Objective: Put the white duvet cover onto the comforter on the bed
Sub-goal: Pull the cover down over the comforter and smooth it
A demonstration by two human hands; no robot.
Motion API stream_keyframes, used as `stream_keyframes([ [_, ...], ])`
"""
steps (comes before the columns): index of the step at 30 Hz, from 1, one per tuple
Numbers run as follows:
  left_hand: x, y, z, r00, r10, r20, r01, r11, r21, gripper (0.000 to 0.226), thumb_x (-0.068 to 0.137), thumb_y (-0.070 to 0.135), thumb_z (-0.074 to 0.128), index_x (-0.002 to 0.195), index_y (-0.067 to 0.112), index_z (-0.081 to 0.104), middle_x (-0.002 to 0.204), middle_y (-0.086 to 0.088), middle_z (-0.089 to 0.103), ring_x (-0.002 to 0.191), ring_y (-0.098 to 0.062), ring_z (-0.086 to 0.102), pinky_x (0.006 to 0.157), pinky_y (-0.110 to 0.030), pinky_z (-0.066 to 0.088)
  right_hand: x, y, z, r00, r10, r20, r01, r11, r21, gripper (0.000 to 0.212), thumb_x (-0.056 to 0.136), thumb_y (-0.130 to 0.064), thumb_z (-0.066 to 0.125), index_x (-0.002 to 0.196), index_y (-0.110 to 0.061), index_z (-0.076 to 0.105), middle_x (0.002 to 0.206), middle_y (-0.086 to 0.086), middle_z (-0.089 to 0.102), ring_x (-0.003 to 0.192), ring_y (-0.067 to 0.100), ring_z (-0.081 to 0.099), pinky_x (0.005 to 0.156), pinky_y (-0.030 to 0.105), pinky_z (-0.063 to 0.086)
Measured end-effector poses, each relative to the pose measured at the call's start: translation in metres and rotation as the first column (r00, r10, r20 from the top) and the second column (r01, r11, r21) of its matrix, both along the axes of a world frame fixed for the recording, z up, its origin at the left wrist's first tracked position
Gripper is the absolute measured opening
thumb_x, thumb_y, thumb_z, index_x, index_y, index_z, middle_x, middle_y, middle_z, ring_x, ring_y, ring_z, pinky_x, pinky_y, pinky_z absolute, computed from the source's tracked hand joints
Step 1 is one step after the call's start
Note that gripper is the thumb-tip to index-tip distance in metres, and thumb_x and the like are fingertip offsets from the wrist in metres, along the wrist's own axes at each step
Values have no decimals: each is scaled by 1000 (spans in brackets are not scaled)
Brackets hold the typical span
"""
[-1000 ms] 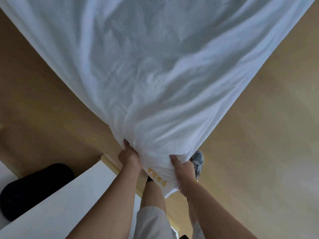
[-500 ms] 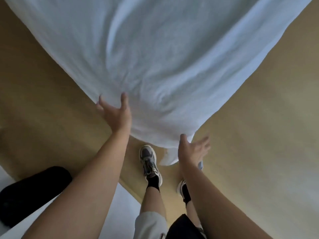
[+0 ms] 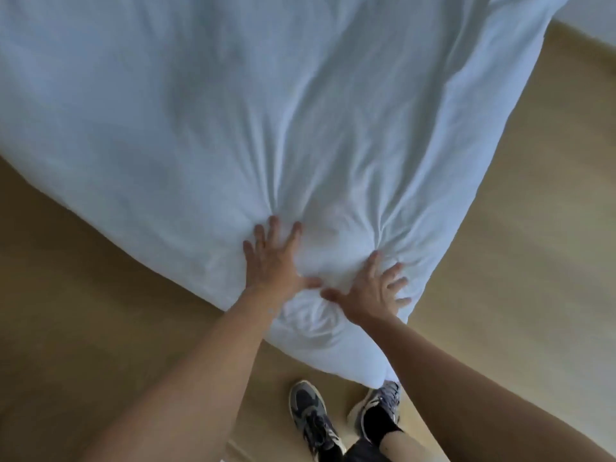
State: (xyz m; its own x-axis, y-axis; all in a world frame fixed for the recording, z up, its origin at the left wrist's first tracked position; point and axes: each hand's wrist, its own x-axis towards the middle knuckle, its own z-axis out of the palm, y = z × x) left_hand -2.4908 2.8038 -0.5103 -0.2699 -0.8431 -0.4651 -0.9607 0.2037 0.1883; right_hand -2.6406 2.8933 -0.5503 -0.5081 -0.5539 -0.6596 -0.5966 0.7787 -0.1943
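Flatly open on duvet cover (image 3: pixel 300 111): left hand (image 3: pixel 271 263), right hand (image 3: pixel 370 293).

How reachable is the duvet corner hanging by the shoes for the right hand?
Probably yes. The right hand lies flat and empty on the duvet cover, and the corner hangs just below its wrist, near the right shoe, with nothing between.
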Motion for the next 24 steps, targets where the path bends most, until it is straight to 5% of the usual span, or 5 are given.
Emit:
stream_keyframes([
  [7, -19, -100, 4, 938, -331, 106, 342, 933, -113, 59, 77, 72, 54, 112, 27, 70, 117, -2, 69, 113, -27, 63, 94, -36, 41, -32, -102, 0, 985, 172, -24, -174, 981, -89, 133, 54, -99, 52, 151, -48, -23, 160, 0, -38, 148, 41, -29, 98, 88, 5],
  [10, -12, -203, 13, 964, -211, 162, 252, 920, -301, 102, 63, 80, 67, 152, 45, 33, 164, -10, 24, 150, -35, 22, 120, -52, 3, -28, -104, -9, 991, 133, -1, -133, 991, -5, 139, 47, -105, 44, 145, -48, -37, 153, 1, -50, 145, 41, -35, 92, 91, 4],
  [13, -13, -229, -5, 971, -91, 219, 77, 994, 72, 150, 40, 90, 73, 156, 46, -11, 165, -4, -29, 152, -43, -18, 111, -77, 2, -29, -117, -7, 996, 89, 23, -90, 994, 57, 144, 45, -103, 51, 140, -48, -42, 144, -2, -60, 145, 40, -36, 92, 92, 9],
  [20, 20, -326, -4, 890, -415, 189, 453, 851, -266, 111, 51, 98, 54, 148, 45, 38, 151, -11, 31, 144, -41, 29, 119, -54, -2, -19, -155, 23, 996, -79, 47, 67, 972, 226, 161, 40, -88, 76, 147, -42, -37, 154, -3, -47, 148, 44, -26, 100, 86, 22],
  [24, 72, -382, -21, 969, -173, 174, 190, 978, -85, 140, 44, 107, 42, 157, 44, -12, 166, -6, -26, 152, -39, -22, 108, -73, -17, 1, -195, 33, 958, -280, 67, 249, 920, 302, 171, 37, -84, 81, 151, -31, -34, 157, 6, -44, 147, 51, -24, 103, 84, 15],
])
